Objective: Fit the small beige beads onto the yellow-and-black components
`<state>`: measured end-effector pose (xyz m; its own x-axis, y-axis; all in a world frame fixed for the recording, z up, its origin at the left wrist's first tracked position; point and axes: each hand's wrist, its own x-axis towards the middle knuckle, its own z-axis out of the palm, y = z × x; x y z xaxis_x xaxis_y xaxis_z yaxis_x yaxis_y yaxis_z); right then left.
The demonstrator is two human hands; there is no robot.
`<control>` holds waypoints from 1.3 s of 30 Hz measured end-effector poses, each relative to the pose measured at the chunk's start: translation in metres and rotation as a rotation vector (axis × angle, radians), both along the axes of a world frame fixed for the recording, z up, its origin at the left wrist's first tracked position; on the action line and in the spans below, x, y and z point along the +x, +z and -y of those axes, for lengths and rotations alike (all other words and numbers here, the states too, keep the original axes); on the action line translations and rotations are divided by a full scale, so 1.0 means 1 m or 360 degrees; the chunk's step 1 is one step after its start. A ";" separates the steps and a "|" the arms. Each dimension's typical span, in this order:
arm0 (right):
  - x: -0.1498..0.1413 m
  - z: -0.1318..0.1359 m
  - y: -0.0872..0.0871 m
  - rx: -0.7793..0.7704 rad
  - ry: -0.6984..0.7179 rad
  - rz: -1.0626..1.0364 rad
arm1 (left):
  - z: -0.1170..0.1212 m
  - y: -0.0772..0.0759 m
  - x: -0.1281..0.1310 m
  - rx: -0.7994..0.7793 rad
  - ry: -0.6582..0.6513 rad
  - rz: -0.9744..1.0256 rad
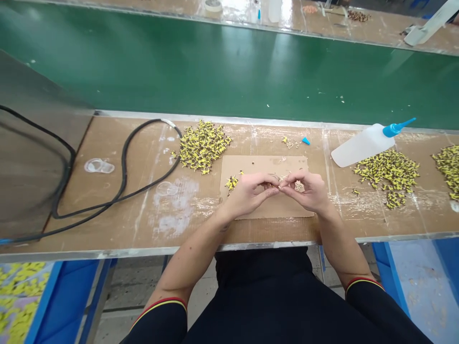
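Small tan bits [296, 186] in little clump, on cardboard sheet [263, 166], under my hands, on tabletop [89, 200]. Left to right: yellow-black bits pile [202, 145] past cardboard. Left hand [247, 193] curled, fingers pinching something tiny, cannot tell what. Right hand [304, 191] curled too, fingertips [283, 185] touching left fingers. Both wrists bent, arms coming in from my sides. Squeeze bottle [362, 145] lying down, blue tip; second yellow-black pile [387, 179] below it.
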<state>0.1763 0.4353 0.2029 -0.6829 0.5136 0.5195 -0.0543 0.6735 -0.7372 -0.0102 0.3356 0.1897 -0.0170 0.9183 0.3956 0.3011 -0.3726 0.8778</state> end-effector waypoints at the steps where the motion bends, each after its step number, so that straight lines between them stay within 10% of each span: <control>1: 0.000 0.000 0.000 0.0003 -0.0021 0.0012 | 0.000 0.001 0.000 0.0049 0.0013 -0.0068; 22: -0.008 0.007 0.000 0.0128 0.0012 -0.0079 | -0.002 -0.001 0.006 0.0628 0.0277 -0.0373; 39: 0.005 -0.014 -0.004 0.0408 -0.0165 0.0398 | 0.000 -0.008 -0.004 0.0083 0.0414 0.0545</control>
<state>0.1812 0.4497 0.1985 -0.7561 0.4616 0.4639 0.1846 0.8305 -0.5255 -0.0142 0.3357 0.1819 -0.3835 0.8450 0.3728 0.0855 -0.3694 0.9253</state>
